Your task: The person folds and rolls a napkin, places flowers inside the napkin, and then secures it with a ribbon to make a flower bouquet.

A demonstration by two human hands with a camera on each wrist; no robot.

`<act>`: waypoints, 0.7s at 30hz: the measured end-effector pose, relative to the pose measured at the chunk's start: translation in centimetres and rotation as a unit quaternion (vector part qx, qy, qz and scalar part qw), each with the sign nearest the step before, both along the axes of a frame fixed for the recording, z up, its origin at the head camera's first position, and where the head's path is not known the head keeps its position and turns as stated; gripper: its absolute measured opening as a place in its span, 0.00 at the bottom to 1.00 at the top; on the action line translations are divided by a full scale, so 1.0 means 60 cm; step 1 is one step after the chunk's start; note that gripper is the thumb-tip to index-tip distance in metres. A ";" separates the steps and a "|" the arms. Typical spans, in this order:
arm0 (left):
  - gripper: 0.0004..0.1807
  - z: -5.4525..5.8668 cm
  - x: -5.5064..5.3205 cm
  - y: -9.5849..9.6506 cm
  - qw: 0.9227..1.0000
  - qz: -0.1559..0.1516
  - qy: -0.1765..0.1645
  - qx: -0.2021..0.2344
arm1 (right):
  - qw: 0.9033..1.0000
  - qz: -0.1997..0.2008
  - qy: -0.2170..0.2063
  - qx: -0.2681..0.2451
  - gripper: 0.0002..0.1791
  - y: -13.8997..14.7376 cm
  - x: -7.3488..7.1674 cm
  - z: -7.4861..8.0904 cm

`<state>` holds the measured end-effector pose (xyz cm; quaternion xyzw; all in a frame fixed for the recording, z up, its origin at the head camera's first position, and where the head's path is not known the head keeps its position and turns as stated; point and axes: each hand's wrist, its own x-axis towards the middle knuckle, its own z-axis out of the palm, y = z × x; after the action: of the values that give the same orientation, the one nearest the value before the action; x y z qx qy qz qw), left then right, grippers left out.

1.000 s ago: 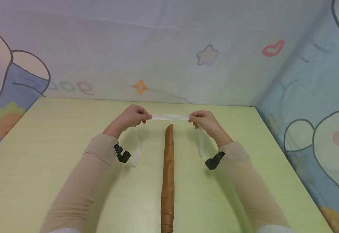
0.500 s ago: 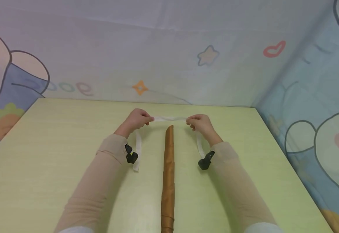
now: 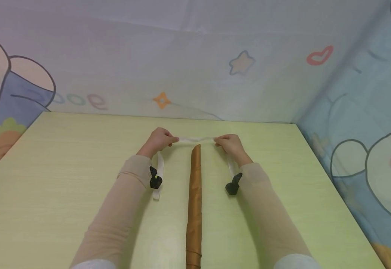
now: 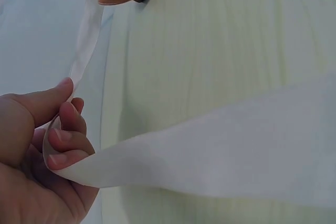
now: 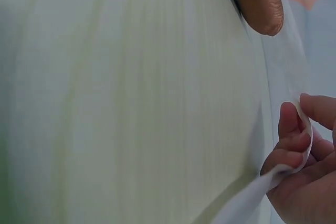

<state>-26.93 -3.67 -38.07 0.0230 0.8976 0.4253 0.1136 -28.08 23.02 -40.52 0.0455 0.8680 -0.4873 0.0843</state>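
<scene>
A white fabric ribbon (image 3: 190,140) spans the gap between my hands, just beyond the far tip of a long, narrow item wrapped in bronze-brown cloth (image 3: 194,201). My left hand (image 3: 161,141) pinches the ribbon between thumb and index finger. In the left wrist view the ribbon (image 4: 210,150) loops through the curled fingers and trails off broadly to the right. Likewise, my right hand (image 3: 231,145) pinches it at the other side, and a tail hangs below each hand. The right wrist view shows the wrapped item's rounded brown end (image 5: 260,3) close to the ribbon.
The pale yellow-green table (image 3: 64,179) lies under everything. Behind it hangs a light cloth backdrop (image 3: 131,56) with printed shapes, and a blue printed one (image 3: 360,93) stands on the right. Small black cameras (image 3: 156,182) sit on both wrists.
Both hands have come closer together and slightly nearer, lower over the brown tip. The ribbon stretch between them is shorter and looks narrower. The wrapped item stays in place.
</scene>
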 end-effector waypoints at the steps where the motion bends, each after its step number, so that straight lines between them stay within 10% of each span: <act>1: 0.18 -0.001 -0.001 0.001 1.000 0.001 -0.002 -0.002 | 1.000 -0.002 -0.001 0.005 0.21 0.000 0.000 0.000; 21: 0.16 -0.023 -0.003 0.009 0.995 0.006 0.038 -0.096 | 0.995 0.011 0.001 0.095 0.13 -0.002 0.003 -0.007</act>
<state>-27.10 -3.15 -39.44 0.0227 0.9380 0.3369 0.0780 -27.90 22.89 -40.91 0.0434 0.9109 -0.4015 0.0844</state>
